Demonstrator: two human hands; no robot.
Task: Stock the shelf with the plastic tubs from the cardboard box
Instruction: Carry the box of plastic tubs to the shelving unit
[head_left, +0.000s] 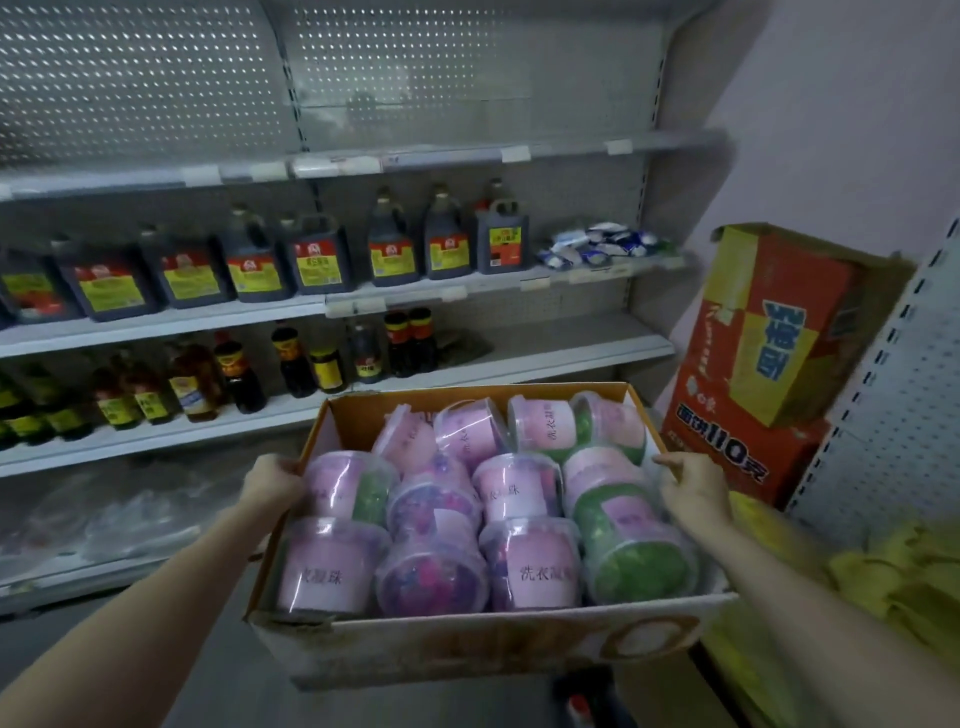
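While fingers (675, 464) grip the box (441, 649), tubs (530, 566) between

A person's bare forearms stretch toward the centre of the frame, the left entering from 8 o'clock and the right from 4 o'clock, both nearly straight. The left hand (272, 483) curls its fingers over the left rim of a cardboard box (467, 644), while the right hand (693, 493) grips the opposite rim, fingers hooked inward over the edge.
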